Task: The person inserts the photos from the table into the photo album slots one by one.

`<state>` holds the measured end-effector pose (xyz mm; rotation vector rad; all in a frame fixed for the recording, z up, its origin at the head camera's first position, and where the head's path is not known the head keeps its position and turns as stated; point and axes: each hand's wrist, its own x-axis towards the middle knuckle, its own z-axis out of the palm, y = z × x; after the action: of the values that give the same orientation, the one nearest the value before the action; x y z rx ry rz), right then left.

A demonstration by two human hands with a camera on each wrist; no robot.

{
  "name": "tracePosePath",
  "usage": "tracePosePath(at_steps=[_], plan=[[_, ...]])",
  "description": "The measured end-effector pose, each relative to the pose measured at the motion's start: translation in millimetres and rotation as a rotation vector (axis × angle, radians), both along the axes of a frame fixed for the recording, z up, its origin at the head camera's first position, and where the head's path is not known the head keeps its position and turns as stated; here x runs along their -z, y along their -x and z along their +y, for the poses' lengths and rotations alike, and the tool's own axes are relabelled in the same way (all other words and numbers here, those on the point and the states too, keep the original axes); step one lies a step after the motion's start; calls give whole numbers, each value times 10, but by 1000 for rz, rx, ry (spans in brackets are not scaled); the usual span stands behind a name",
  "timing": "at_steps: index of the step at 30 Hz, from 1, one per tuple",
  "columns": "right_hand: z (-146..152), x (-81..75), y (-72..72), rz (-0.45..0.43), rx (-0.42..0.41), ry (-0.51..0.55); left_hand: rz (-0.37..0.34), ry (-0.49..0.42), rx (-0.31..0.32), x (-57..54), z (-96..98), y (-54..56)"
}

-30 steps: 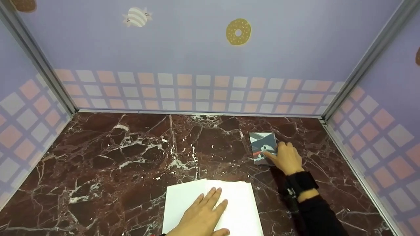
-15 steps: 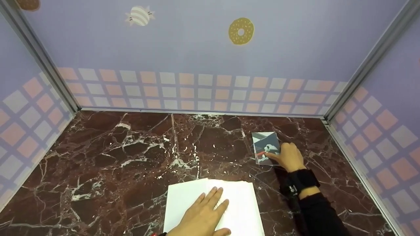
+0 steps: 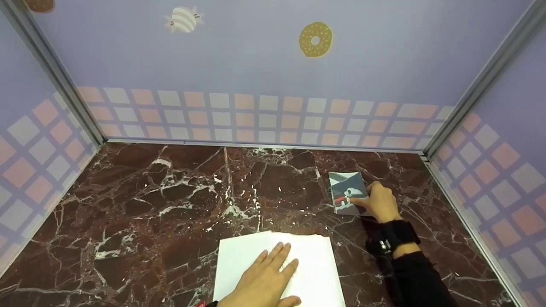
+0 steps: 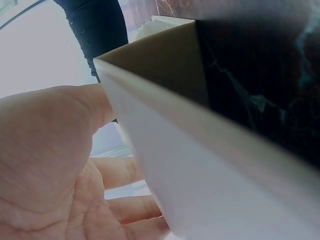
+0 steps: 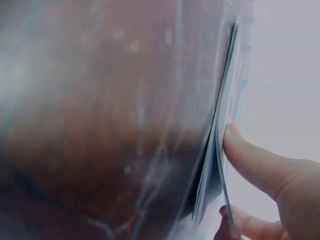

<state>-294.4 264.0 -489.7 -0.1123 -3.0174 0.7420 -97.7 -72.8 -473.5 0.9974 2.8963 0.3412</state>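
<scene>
My left hand (image 3: 266,281) lies with its fingers spread on a white, blank-paged item (image 3: 311,264) like an open booklet at the front of the table. In the left wrist view the same white item (image 4: 195,175) shows a raised side and a brown hollow, and the thumb and fingers lie against its face. To the right and farther back, my right hand (image 3: 381,202) pinches the top postcard (image 3: 343,187), printed with a grey and red picture, at its lower right edge. The right wrist view shows a thin stack of cards (image 5: 202,190) under it, the pinched card bent away.
A dark red marble tabletop (image 3: 170,247) with white veins and small white specks surrounds both things. Lilac panels with pink and white checks stand at the back (image 3: 256,64) and both sides, joined by metal corner posts (image 3: 64,81).
The head view has shifted slightly. My right thumb has slid a little to the right over the postcard, toward its edge. My left hand has stayed on the white item.
</scene>
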Motion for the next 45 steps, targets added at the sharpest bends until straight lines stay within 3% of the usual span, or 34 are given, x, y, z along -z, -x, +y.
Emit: tracePosePath(at_steps=[9,19,45], plan=[[83,13,70,-50,53,103,-3,15,-12,-5,1,-5],[112,7,80,-56,56,147,13,13,2,-7,-11,-17],[279,-34,63,-55,35,125,-11,36,-7,-23,-9,-19]])
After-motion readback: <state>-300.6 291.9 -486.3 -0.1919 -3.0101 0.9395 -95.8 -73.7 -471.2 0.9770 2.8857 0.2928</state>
